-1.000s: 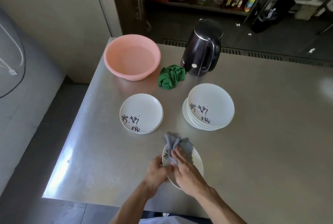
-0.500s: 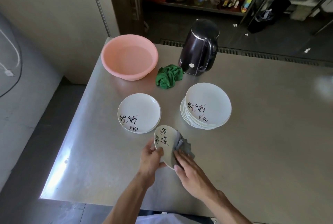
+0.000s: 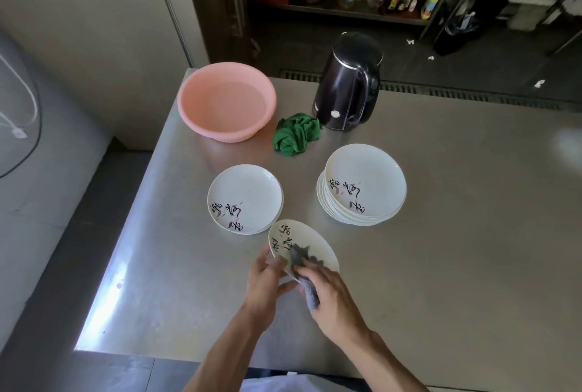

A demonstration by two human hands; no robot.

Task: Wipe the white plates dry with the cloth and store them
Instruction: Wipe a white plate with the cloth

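Our left hand (image 3: pixel 266 281) grips the edge of a tilted round white plate with black lettering (image 3: pixel 315 240); our right hand (image 3: pixel 333 297) clutches a crumpled grey cloth (image 3: pixel 298 254) against its face, between both hands.

Left hand (image 3: pixel 267 281) grips plate (image 3: pixel 315 242) at near rim. Right hand (image 3: pixel 329 295) just beside it, fingers curled round cloth (image 3: pixel 299 255). Forearms bare, converging.

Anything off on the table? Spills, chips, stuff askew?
Nothing broken or spilled shows. The held plate is tilted only because the left hand grips its rim while the right hand holds the grey cloth against it. Minor: a green cloth lies crumpled by the kettle, and white scraps lie beyond the table.
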